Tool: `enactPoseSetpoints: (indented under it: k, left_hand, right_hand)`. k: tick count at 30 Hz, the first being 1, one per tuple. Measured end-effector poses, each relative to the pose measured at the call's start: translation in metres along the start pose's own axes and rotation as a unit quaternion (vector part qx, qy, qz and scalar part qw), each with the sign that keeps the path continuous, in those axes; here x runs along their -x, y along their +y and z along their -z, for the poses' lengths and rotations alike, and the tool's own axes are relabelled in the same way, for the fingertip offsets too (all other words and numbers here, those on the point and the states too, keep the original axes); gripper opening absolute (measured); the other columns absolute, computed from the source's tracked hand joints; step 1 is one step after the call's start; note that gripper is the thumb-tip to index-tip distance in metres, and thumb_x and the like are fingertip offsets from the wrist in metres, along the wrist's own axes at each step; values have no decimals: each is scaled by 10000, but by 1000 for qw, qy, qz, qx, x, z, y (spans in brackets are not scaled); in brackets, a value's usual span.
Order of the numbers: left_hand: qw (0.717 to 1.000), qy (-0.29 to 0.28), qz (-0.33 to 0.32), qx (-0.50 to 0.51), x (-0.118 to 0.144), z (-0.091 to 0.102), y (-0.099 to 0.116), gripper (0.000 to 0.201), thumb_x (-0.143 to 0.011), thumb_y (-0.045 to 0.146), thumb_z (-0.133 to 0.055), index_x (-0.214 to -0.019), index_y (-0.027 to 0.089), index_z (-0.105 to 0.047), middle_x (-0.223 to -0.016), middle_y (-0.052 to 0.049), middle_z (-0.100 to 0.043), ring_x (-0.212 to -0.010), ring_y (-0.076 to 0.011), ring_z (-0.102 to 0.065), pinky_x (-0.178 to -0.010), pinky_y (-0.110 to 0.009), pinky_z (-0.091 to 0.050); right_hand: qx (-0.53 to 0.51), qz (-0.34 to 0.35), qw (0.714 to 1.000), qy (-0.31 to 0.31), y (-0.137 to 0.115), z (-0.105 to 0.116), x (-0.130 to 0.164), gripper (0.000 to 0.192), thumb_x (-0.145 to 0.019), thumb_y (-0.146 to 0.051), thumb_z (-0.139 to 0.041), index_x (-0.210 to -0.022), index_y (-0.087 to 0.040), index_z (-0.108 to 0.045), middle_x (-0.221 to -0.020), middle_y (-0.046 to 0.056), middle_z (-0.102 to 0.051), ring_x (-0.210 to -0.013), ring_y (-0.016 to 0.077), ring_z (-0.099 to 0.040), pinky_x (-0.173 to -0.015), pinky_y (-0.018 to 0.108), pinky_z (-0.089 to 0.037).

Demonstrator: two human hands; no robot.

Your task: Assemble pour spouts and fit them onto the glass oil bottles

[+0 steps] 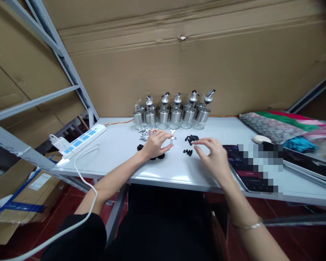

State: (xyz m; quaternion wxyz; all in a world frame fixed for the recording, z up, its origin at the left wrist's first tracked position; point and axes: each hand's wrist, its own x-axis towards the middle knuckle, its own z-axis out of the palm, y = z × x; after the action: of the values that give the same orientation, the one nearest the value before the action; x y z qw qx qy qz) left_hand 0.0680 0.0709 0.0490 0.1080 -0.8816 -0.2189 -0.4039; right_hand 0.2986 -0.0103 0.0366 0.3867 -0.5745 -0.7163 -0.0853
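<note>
My left hand (155, 144) grips a silver pourer spout (173, 137) between thumb and fingertips, above the table. Behind that hand lie more silver spouts (144, 134), partly covered by it. Black round caps (161, 156) sit under and beside my left wrist. My right hand (213, 154) has its thumb and forefinger drawn together at the edge of a pile of small black strips (190, 139); whether a piece is between the fingertips is too small to tell. Closer to me is a cluster of tiny black plugs (188, 152).
Glass bottles with steel sleeves (163, 116) stand in rows at the back, several topped with spouts. A power strip (84, 140) with a white cable (78, 170) is on the left. On the right are a phone (244, 170), a white mouse (261, 139) and colourful cloth (277, 125).
</note>
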Motion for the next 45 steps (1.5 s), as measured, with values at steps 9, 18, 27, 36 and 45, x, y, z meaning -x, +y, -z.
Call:
enactPoseSetpoints:
  k: [9,18,27,36,45]
  left_hand:
    - [1000,-13,-14,22,-1,1,0,236,-895,308,-499,-1065,159,-566,-979,-94,-688,-980,-222,-600,-856,-368,-411]
    - [999,-23,-8,42,-2,3,1,236,-889,291,-506,-1087,170,-550,-996,-90,-676,-994,-224,-592,-845,-366,-437]
    - [998,10,23,56,1,1,-1,269,-875,274,-518,-1120,163,-510,-1010,-92,-656,-966,-213,-586,-840,-359,-459]
    - [999,44,19,2,-16,-6,-22,289,-935,298,-456,-1193,171,-484,-1115,-127,-625,-1085,-244,-558,-905,-409,-443]
    - [998,67,10,-9,-19,-17,-12,343,-963,270,-368,-1280,141,-385,-1197,-159,-574,-1126,-249,-512,-938,-409,-443]
  right_hand:
    - [52,19,993,-107,2,-27,-8,138,-806,-237,-562,-822,-209,-696,-1182,141,-596,-1155,351,-442,-944,548,-339]
    - [-45,-10,991,-129,-2,-30,-14,92,-755,-271,-597,-736,-232,-678,-1160,116,-619,-1166,352,-457,-981,587,-288]
    - [-351,-61,915,-190,-11,-8,-94,111,-675,-259,-605,-668,-217,-502,-671,27,-674,-663,192,-625,-656,350,-496]
    - [-589,-113,791,-123,-19,-41,-119,288,-631,-409,-727,-740,-235,-525,-612,-69,-578,-461,72,-479,-690,361,-548]
    - [-649,-172,728,-138,-11,-36,-112,288,-574,-370,-822,-765,-218,-668,-695,-29,-641,-553,79,-532,-722,325,-546]
